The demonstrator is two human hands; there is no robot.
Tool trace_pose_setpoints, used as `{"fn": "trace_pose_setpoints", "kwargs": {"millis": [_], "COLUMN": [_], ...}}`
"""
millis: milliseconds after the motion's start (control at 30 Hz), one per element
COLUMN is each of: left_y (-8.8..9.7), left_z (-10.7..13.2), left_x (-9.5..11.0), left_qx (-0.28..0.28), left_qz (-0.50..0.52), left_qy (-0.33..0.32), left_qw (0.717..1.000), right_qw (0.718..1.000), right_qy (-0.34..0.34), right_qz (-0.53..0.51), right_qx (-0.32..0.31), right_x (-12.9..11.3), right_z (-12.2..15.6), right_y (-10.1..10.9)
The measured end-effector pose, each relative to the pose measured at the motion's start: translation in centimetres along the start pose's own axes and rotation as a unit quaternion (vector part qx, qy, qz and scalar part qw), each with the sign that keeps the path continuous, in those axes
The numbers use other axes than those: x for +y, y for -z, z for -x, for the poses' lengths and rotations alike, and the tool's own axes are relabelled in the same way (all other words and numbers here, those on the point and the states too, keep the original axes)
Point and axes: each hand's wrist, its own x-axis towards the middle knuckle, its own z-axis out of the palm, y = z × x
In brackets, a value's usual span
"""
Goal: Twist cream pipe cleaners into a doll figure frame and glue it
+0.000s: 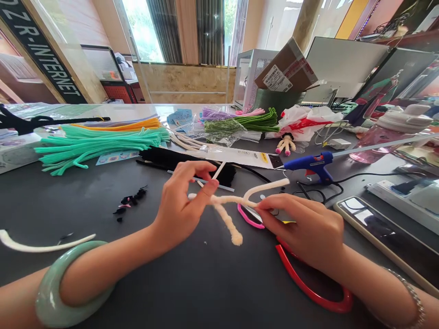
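Jade bangle (65, 283) circles our left wrist at 7 o'clock, and a red scissor handle (313, 283) lies at 5 o'clock under our right hand (302, 226). Close in at 12 o'clock, between the hands, is the cream pipe-cleaner figure (222, 199). Its long axis runs crosswise, with one limb hanging toward us and another rising toward 2 o'clock. Our left hand (183, 205) pinches its left end between thumb and fingers, along with a thin white stick (218, 170), probably to anchor it. Our right fingertips (264, 205) pinch near the joint, seemingly to hold the twist firm. A pink loop (248, 217) lies just beneath. Farther out, a black pipe-cleaner bundle (187, 164) sits at 12 o'clock, a blue glue gun (308, 164) at 1 o'clock, teal pipe cleaners (96, 146) at 10 o'clock, and green pipe cleaners (240, 121) beyond, near a small doll (285, 144).
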Motion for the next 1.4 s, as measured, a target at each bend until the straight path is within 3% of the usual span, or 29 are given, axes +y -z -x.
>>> {"fn": "trace_pose_setpoints", "kwargs": {"millis": [67, 100, 167, 267, 367, 533, 667, 1100, 1400], "left_y": [0.0, -0.1, -0.3, -0.7, -0.9, -1.0, -0.9, -1.1, -2.0], "left_z": [0.3, 0.4, 0.9, 1.5, 1.8, 1.9, 1.9, 1.8, 2.4], "left_x": [0.5, 0.8, 1.6, 2.5, 2.9, 2.8, 2.5, 1.6, 1.4], "left_qx": [0.043, 0.036, -0.035, -0.156, -0.191, -0.173, -0.162, -0.161, -0.147], "left_qz": [0.014, 0.037, 0.102, 0.202, 0.303, 0.435, 0.458, 0.487, 0.56], "left_qy": [0.058, 0.097, 0.177, 0.253, 0.262, 0.291, 0.305, 0.288, 0.324], "left_qw": [0.997, 0.994, 0.978, 0.933, 0.896, 0.834, 0.819, 0.809, 0.749], "right_qw": [0.999, 0.998, 0.996, 0.999, 0.995, 0.976, 0.963, 0.957, 0.954], "right_qy": [0.0, 0.0, 0.004, 0.031, 0.099, 0.212, 0.26, 0.268, 0.273], "right_qz": [0.03, 0.042, 0.047, 0.01, -0.023, -0.032, -0.053, -0.094, -0.113], "right_qx": [0.032, 0.05, 0.071, 0.03, -0.012, -0.036, -0.051, -0.059, -0.049], "right_x": [-0.1, -0.1, -0.1, 0.0, -0.1, -0.5, -0.8, -1.0, -1.9], "right_z": [0.1, 0.2, 0.5, 1.0, 1.1, 0.4, 0.4, 0.2, 0.3], "right_y": [0.1, 0.2, 0.3, 0.6, 0.9, 1.1, 0.5, -0.4, -1.1]}}
